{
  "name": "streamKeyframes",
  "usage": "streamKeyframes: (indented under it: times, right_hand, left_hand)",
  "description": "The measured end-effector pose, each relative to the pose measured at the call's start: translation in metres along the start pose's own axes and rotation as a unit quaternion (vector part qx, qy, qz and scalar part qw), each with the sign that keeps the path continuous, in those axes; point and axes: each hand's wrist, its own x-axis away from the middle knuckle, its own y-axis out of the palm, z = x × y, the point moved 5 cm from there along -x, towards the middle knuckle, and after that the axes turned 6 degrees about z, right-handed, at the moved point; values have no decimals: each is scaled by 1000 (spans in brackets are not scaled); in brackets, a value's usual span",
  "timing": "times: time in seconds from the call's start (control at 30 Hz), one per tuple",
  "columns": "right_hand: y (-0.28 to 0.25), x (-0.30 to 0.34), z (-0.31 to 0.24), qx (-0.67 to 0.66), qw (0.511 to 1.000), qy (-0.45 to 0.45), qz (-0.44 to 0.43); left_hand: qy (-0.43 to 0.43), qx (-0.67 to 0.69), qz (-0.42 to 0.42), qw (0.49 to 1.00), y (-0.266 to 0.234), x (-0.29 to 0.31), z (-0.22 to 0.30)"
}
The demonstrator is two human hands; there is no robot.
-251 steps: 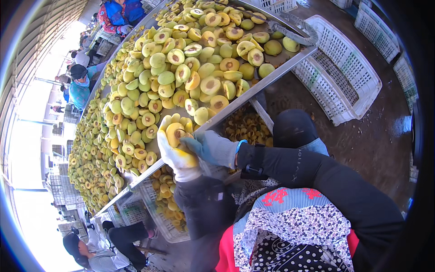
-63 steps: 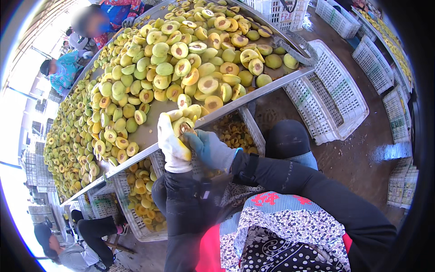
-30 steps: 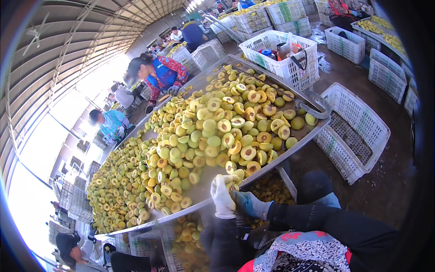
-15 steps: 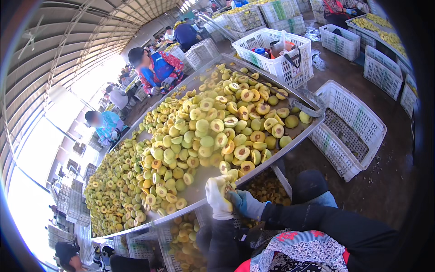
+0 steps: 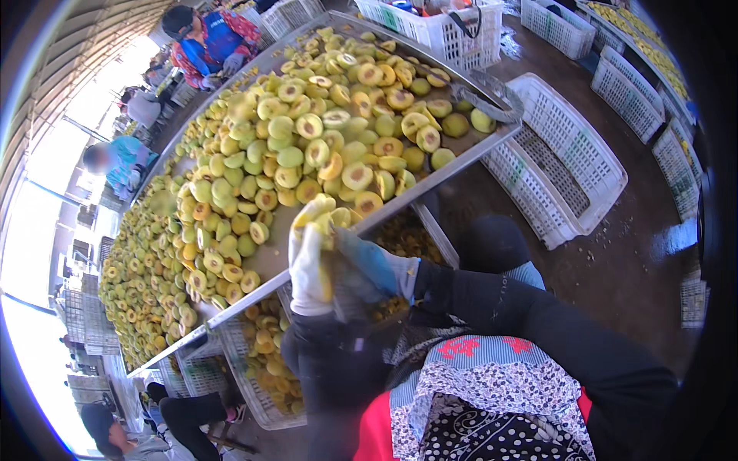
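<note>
My left hand (image 5: 309, 261), in a white glove with yellow stains, is closed around a yellow-green stone fruit piece (image 5: 340, 217) at the near edge of the metal table (image 5: 265, 290). Close against it is my right hand (image 5: 367, 265), in a blue and white glove. Its fingers are smeared by motion, and whatever they may hold is hidden. Beyond both hands, a big heap of halved stone fruit (image 5: 288, 157) spreads over the table, many cut faces showing brown pit hollows.
Below the table edge stand crates of fruit pieces (image 5: 269, 365). A white crate (image 5: 569, 154) lies on the floor to the right, and another crate (image 5: 461, 38) holding belongings stands behind the table. Co-workers (image 5: 211, 46) sit along the far side; a person (image 5: 108, 430) is at lower left.
The view has tilted down and shifted right, so the table sits higher and farther left. Both hands remain together at the table edge; the right hand is now blurred by motion.
</note>
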Motion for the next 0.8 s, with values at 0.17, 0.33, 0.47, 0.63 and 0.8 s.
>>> streamKeyframes:
  times: [0.17,0.33,0.47,0.63,0.8]
  right_hand:
    - [-7,-1,-11,355,848,-331,214]
    - [3,9,-22,450,848,-111,256]
    - [13,11,-29,507,818,-121,242]
    - [-1,1,-6,421,853,-213,220]
    - [19,21,-22,421,857,-207,212]
  left_hand:
    - [246,-445,51,859,-6,7,14]
    - [-47,2,108,993,-16,-4,-11]
    - [-59,19,126,990,-11,1,-5]
    - [9,-74,156,985,-27,-2,-20]
    - [22,-69,191,979,-9,11,-11]
